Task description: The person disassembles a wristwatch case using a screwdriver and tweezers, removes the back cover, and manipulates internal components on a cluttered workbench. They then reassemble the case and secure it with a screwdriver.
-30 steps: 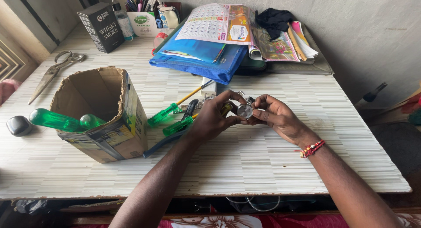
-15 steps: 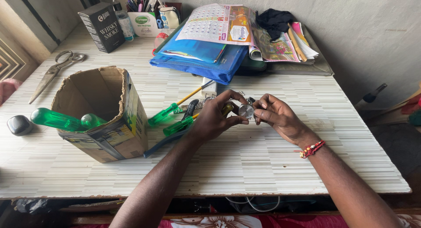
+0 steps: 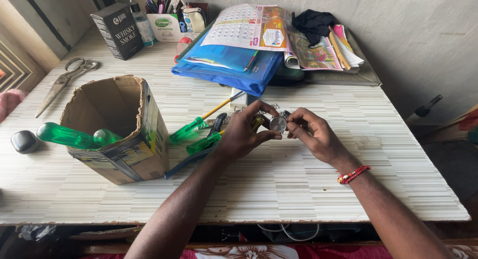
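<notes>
Moved: hands barely shifted — the round metal piece [image 3: 278, 123] stays mid-table.
Grip: left hand [image 3: 242, 135] and right hand [image 3: 314, 136] both pinch it.
Hidden: its details unreadable.
Packages: open cardboard box [image 3: 124, 134] left; dark carton [image 3: 118, 30] far left; blue folder [image 3: 226, 64] behind.

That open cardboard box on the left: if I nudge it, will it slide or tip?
The cardboard box probably tips easily: it stands tall, leaning. The green-handled tools poking over its torn rim likely load that side. Its walls look soft, so a push may crumple them.
</notes>
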